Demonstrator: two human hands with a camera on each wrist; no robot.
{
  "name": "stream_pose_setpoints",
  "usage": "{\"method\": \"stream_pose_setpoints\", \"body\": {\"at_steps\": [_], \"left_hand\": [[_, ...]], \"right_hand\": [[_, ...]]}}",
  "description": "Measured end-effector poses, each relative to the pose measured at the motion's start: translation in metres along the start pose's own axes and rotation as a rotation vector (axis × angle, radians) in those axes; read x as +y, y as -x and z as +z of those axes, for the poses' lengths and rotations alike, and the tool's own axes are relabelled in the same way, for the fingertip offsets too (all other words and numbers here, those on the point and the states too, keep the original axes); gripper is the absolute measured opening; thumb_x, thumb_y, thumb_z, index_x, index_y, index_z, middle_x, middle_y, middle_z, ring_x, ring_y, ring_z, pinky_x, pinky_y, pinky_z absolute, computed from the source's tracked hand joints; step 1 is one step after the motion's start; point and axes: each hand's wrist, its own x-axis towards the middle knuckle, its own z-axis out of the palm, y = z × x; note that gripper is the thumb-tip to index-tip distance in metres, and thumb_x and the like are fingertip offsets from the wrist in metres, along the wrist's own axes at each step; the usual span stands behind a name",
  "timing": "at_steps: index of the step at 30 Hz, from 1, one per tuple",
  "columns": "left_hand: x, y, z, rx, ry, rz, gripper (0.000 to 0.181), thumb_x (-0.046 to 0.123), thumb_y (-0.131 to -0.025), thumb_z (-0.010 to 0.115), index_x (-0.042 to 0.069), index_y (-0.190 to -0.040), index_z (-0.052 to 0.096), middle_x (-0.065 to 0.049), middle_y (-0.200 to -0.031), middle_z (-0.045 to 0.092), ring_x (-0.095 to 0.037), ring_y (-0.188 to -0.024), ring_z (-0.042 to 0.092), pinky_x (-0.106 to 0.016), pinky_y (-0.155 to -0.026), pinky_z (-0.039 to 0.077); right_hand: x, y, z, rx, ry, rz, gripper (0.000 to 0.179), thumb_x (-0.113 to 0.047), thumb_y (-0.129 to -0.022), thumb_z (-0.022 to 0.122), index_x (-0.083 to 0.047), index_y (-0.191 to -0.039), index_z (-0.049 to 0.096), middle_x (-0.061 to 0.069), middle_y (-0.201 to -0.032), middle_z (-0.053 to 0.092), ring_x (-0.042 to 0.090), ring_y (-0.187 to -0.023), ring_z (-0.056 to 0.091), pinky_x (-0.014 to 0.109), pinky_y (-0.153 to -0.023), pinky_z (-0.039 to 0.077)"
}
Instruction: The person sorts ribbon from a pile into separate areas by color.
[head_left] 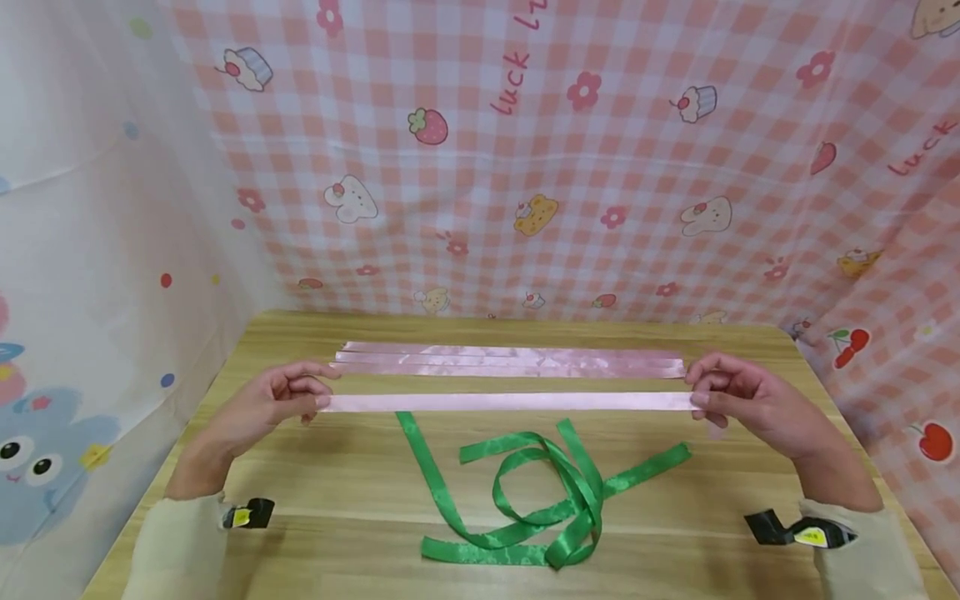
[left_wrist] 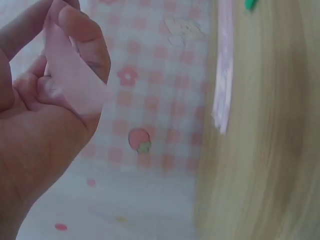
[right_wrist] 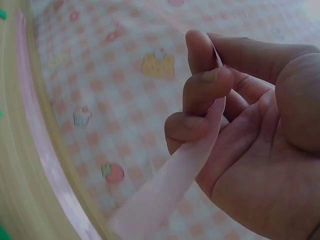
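Observation:
A pink ribbon [head_left: 510, 402] is stretched straight between the two hands in the head view. The left hand [head_left: 288, 396] pinches it near one end, and a short tail [left_wrist: 75, 80] crosses the palm in the left wrist view. At the other side the right hand [head_left: 738, 396] pinches it between thumb and fingers; a tail [right_wrist: 160, 190] hangs past the curled fingers in the right wrist view. Behind the stretched ribbon, several pink ribbon strips [head_left: 510, 362] lie side by side on the table. Green ribbons [head_left: 585, 500] lie in a loose, overlapping tangle in front.
The wooden table [head_left: 337, 467] reaches back to a pink checked cloth [head_left: 480, 167] with printed figures. A white printed cloth [head_left: 97, 208] hangs at the left. Black straps with yellow labels show at both sleeves [head_left: 180, 542].

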Motion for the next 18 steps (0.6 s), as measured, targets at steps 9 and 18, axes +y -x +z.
{"method": "stream_pose_setpoints", "body": {"at_steps": [9, 18], "left_hand": [[-0.017, 0.012, -0.02, 0.053, 0.044, -0.06, 0.024, 0.002, -0.1, 0.055, 0.013, -0.12, 0.064, 0.007, -0.092, 0.068, -0.01, -0.076, 0.059, -0.024, -0.068, 0.052], [-0.029, 0.018, -0.031, 0.122, -0.05, -0.2, 0.02, 0.008, -0.098, 0.06, 0.021, -0.114, 0.064, 0.008, -0.089, 0.068, -0.011, -0.079, 0.062, -0.027, -0.073, 0.055]], "right_hand": [[0.011, 0.024, -0.022, 0.083, 0.029, 0.083, 0.029, 0.016, -0.1, 0.033, 0.002, -0.116, 0.052, 0.003, -0.091, 0.064, 0.015, -0.077, 0.057, 0.035, -0.062, 0.041], [0.032, 0.043, -0.039, 0.147, 0.008, 0.13, 0.029, 0.014, -0.101, 0.036, -0.002, -0.116, 0.054, 0.001, -0.09, 0.064, 0.021, -0.072, 0.047, 0.037, -0.063, 0.035]]}}
